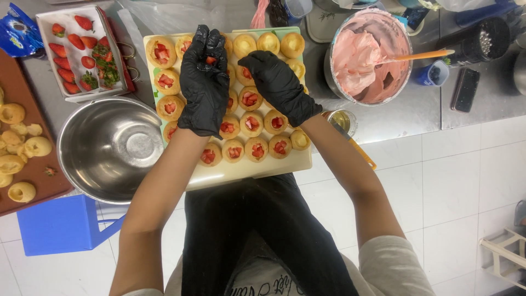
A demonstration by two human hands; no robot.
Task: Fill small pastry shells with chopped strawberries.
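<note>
Now | filling puffs [251, 123] w/ berry bits; L hand [204, 82] pinching a strawberry bit [211, 60]; R hand [279, 85] curled, grip unclear | next: empty top puffs

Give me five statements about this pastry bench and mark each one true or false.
1. Both hands, left hand and right hand, wear black gloves. True.
2. The steel bowl is full of cream. False: it is empty; the pink cream is in the pot.
3. Many pastry shells on the cutting board hold strawberry pieces. True.
4. An orange-handled spatula rests in the pink cream. True.
5. The strawberry tray holds blueberries. False: it holds cut strawberries and green tops.
</note>
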